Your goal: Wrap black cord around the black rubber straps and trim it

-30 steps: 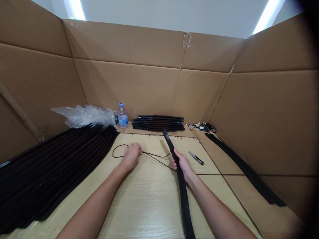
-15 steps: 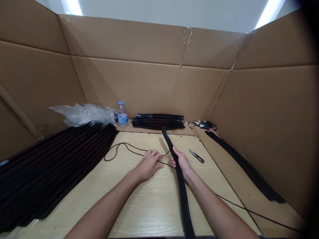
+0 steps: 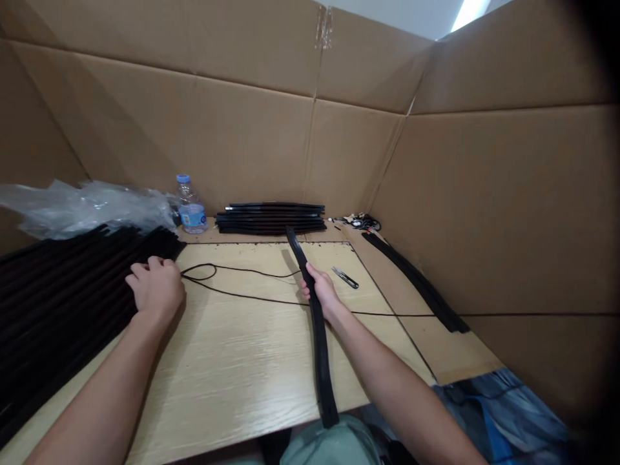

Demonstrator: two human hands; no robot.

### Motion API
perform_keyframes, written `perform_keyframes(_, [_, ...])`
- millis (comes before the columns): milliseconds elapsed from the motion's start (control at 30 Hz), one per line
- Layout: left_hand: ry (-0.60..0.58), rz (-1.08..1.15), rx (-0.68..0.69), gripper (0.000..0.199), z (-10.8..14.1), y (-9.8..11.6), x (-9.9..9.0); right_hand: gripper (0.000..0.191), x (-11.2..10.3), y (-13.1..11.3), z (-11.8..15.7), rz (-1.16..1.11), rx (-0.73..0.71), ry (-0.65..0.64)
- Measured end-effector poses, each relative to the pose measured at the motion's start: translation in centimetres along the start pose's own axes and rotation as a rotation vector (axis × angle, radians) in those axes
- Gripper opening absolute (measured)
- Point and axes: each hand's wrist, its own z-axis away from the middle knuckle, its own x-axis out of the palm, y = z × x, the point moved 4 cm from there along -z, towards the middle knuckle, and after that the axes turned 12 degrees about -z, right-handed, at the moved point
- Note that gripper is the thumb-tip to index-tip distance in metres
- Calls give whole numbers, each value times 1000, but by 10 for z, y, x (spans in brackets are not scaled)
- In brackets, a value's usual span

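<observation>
My right hand (image 3: 320, 289) is wrapped round a long, flat black strip (image 3: 318, 342), which slants from near the back of the board toward its front edge. A thin dark cord (image 3: 252, 298) runs from this strip leftward in two strands and passes out of sight at my left hand (image 3: 158, 286). The fingers of that hand are curled, closed on the cord, over the edge of a large pile of black strips (image 3: 58, 303); its thumb is hidden. Right of the strip, the same cord stretches across to the right side. Small thread snips (image 3: 345, 278) lie beside my right hand.
A stack of black strips (image 3: 271, 219) lies at the back, beside a water bottle (image 3: 192, 210) and clear plastic bags (image 3: 92, 206). More strips (image 3: 416, 281) lie along the right, below a small tangle (image 3: 361, 221). Cardboard walls (image 3: 242, 129) enclose the wooden board (image 3: 232, 368).
My left hand has moved left to the pile, drawing the cord into longer, straighter strands. The cord at the right has become taut. My right hand keeps its hold; the view has turned right.
</observation>
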Motion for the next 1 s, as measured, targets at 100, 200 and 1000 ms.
perform_keyframes(100, [-88,4,213,16,13,56,4,48,1,1,0,-3,11,-2])
perform_keyframes(200, [-266,172,616,20,41,127,12,48,3,1,1,-3,16,-21])
perform_keyframes(1000, [-329,102,671,28,52,154,17,27,-2,-7,4,14,-3,-22])
